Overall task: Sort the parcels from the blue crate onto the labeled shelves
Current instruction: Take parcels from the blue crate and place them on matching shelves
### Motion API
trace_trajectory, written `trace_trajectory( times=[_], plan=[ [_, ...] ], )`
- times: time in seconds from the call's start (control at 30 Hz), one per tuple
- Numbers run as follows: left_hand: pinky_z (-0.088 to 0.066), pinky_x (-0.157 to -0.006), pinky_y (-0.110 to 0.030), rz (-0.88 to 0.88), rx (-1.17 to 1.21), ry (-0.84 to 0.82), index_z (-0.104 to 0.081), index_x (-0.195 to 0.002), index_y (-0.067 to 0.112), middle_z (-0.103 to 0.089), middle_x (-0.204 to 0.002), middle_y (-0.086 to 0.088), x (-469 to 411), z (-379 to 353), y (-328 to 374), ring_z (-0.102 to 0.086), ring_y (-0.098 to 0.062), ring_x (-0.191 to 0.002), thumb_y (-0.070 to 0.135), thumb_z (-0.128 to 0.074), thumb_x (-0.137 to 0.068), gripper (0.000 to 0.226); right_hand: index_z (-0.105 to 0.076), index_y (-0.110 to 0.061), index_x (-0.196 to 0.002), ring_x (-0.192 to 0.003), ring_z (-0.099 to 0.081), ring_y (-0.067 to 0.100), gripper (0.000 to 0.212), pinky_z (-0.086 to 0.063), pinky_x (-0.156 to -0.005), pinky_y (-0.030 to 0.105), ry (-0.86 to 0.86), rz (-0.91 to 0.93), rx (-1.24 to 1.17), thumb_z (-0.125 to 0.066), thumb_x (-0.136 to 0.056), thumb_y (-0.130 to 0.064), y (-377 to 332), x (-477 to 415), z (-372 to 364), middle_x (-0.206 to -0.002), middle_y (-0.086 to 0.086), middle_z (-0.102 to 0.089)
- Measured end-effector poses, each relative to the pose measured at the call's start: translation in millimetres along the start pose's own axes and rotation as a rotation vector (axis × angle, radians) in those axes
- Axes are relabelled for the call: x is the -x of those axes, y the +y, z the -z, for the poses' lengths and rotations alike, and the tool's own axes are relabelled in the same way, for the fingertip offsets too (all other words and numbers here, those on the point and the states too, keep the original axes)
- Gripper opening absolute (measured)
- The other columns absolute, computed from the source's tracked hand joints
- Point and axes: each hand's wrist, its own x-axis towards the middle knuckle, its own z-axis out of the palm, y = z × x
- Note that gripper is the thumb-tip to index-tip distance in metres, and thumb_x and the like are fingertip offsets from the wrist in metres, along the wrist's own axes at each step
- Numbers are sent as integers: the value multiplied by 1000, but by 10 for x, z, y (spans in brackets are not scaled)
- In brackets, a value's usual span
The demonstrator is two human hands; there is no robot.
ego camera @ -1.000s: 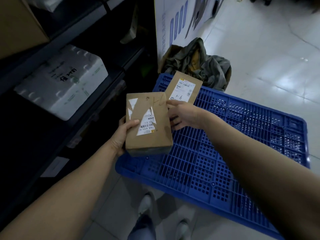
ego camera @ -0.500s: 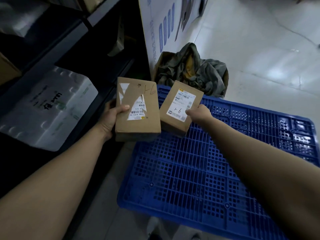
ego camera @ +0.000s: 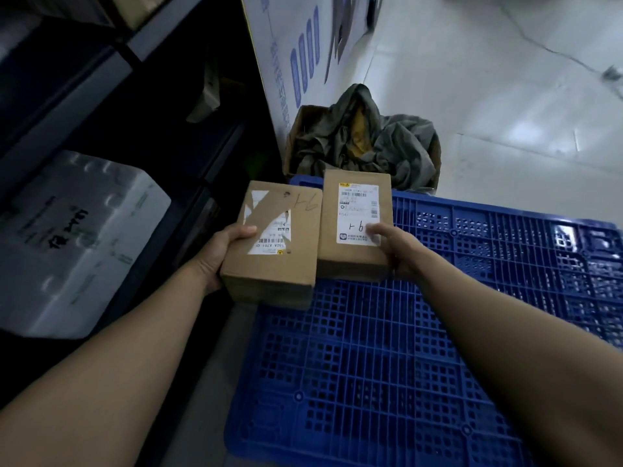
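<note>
Two brown cardboard parcels are held side by side above the far left corner of the blue crate (ego camera: 421,348). My left hand (ego camera: 224,251) grips the left parcel (ego camera: 273,264), which has a torn white label and "9-1" handwritten on top. My right hand (ego camera: 396,247) grips the right parcel (ego camera: 354,203), thumb on its white shipping label marked "9-1". The two parcels touch along their long edges. Dark metal shelves (ego camera: 101,72) stand to the left.
A white foam box (ego camera: 77,241) with black writing lies on a lower shelf at left. Beyond the crate sits a cardboard box stuffed with grey-green cloth (ego camera: 367,139). A white printed board (ego camera: 290,62) leans behind it. Pale tiled floor (ego camera: 505,79) spreads to the right.
My right hand took hold of the second parcel from the crate and lifted it beside the first. Both parcels now face up, side by side, with the view shifted slightly.
</note>
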Motion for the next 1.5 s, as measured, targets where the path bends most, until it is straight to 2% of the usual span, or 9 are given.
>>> trace_trajectory(
  times=[0.2,0.43,0.57,0.73,0.8,0.93,1.13,1.33,1.5],
  plan=[
    [-57,-56,-27,-32,68,3,-65,-103,8,-75,-84,-10,342,-102,312,-71,-21,-67,26,-56,-86,26,-48,-17,-130,-83,-59,23,52,-49,-45,25,-21,139,31,-63,-85,-37,-303,438,11,-113,9,-61],
    [-58,-60,-28,-174,116,51,-68,-99,9,-75,-86,-10,1220,-203,1070,-72,-21,-70,28,-55,-86,27,-38,-29,-133,-112,-51,32,59,-51,-84,54,-123,336,-65,-69,-82,-33,-1004,1294,-163,-127,8,-48],
    [-58,-59,-29,-276,136,76,-78,-86,12,-75,-86,-10,1977,-276,1521,-72,-21,-71,29,-55,-85,28,-37,-31,-131,-111,-54,31,61,-58,-68,48,-234,449,-81,-71,-80,-29,-1346,1966,-359,-126,8,-51],
    [-58,-56,-28,-381,147,178,-67,-98,11,-75,-83,-8,3083,-350,1761,-72,-20,-67,30,-54,-88,25,-29,-37,-144,-114,-57,30,75,-53,-84,55,-428,528,-27,-69,-80,-26,-1571,2696,-553,-134,7,-55],
    [-59,-59,-29,-432,174,211,-67,-98,12,-76,-86,-8,3562,-408,1719,-72,-21,-70,30,-53,-89,25,-29,-39,-144,-107,-60,26,74,-55,-78,49,-508,546,4,-67,-82,-25,-1573,3007,-644,-132,4,-57],
    [-58,-56,-28,-561,263,307,-63,-107,9,-76,-85,-9,4518,-550,1431,-72,-20,-70,26,-48,-91,27,-41,-41,-135,-92,-66,21,66,-55,-64,38,-722,570,59,-68,-77,-24,-1428,3606,-869,-119,0,-65],
    [-59,-65,-34,-745,320,576,-42,-139,11,-64,-112,-13,5814,-603,697,-68,-24,-86,20,-57,-85,57,-36,-37,-139,-97,-63,27,84,-55,-65,41,-957,586,166,-74,-64,-27,-929,4410,-1323,-121,5,-64],
    [-57,-70,-37,-870,416,940,-44,-130,19,-58,-123,-10,7203,-538,-369,-65,-23,-93,20,-66,-68,65,-42,-39,-137,-88,-65,20,70,-55,-61,34,-1212,557,367,-69,-74,-26,-73,5303,-2079,-114,1,-68],
    [-57,-63,-34,-971,485,1236,-51,-118,27,-66,-107,-2,8569,-561,-1411,-70,-18,-84,20,-69,-66,55,-45,-45,-133,-102,-59,22,67,-55,-69,36,-1416,533,569,-69,-74,-30,1029,6253,-2791,-122,-2,-64]
  ],
)
